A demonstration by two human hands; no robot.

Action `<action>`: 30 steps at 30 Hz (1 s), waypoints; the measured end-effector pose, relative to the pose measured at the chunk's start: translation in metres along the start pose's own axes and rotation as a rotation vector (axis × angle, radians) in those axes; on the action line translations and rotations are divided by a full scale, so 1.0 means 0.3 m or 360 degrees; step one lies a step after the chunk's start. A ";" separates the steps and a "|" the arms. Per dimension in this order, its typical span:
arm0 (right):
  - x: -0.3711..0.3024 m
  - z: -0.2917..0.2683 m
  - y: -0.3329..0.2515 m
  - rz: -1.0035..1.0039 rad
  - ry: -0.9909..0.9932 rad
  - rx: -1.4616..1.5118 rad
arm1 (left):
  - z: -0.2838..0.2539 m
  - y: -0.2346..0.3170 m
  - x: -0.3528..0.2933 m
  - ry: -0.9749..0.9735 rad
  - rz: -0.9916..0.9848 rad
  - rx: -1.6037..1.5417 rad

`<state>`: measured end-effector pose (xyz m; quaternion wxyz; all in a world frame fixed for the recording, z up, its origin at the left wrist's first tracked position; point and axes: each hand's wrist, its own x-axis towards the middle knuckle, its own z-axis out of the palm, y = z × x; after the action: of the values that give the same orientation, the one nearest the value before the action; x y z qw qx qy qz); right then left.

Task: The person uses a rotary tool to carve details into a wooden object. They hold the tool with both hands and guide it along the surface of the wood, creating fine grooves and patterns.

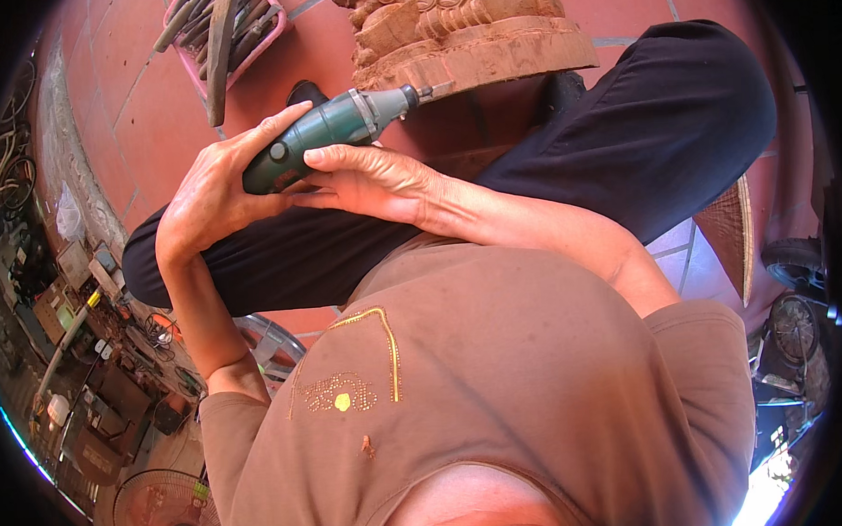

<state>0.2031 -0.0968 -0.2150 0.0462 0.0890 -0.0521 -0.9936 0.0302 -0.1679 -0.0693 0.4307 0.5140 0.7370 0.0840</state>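
A green die grinder (pixel 324 136) with a grey collar and a thin bit at its tip lies across both my hands. My left hand (pixel 216 182) wraps round its rear end, thumb underneath and fingers along the top. My right hand (pixel 374 179) grips the near side of the body, its thumb against the casing; some of its fingers are hidden behind the tool. The bit points right, close in front of a carved wooden piece (pixel 488 61) with a ridged, stepped base. Whether the bit touches the wood I cannot tell.
A pink basket (pixel 283 27) of chisel-like hand tools stands at the far left, a long wooden bar (pixel 219 61) lying over it. My crossed legs in dark trousers (pixel 657 125) flank the work on the tiled floor (pixel 110 135). Cluttered gear and a fan (pixel 161 513) are at left.
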 end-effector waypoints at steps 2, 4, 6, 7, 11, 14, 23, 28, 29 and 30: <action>0.010 -0.011 -0.004 0.0003 -0.0015 -0.0011 | 0.001 0.001 0.002 0.0014 0.0001 -0.0009; 0.017 -0.016 -0.006 -0.0001 -0.0022 -0.0012 | 0.004 -0.003 0.003 0.0048 0.0015 -0.0006; 0.021 -0.015 -0.008 -0.0012 -0.0021 -0.0003 | 0.003 -0.003 0.004 0.0051 0.0002 0.0001; 0.021 -0.015 -0.009 -0.0009 -0.0017 -0.0004 | 0.001 -0.001 0.005 0.0038 -0.0017 0.0006; 0.024 -0.012 -0.015 -0.0005 -0.0017 -0.0014 | -0.008 0.004 0.011 0.0011 -0.0057 0.0004; 0.028 -0.005 -0.023 -0.0003 -0.0044 -0.0032 | -0.003 -0.001 0.009 0.0048 -0.0042 0.0023; 0.043 0.002 -0.038 -0.0031 -0.0069 -0.0058 | -0.009 -0.001 0.012 0.0074 -0.0048 0.0034; 0.046 -0.001 -0.041 -0.0033 -0.0059 -0.0065 | -0.010 0.000 0.011 0.0083 -0.0048 0.0033; 0.047 0.001 -0.042 -0.0036 -0.0059 -0.0064 | -0.011 -0.001 0.010 0.0085 -0.0049 0.0035; 0.048 0.004 -0.043 -0.0039 -0.0058 -0.0062 | -0.011 0.000 0.010 0.0086 -0.0059 0.0036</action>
<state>0.1877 -0.0853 -0.2178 0.0347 0.0706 -0.0324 -0.9964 0.0277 -0.1644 -0.0688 0.4063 0.5025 0.7588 0.0816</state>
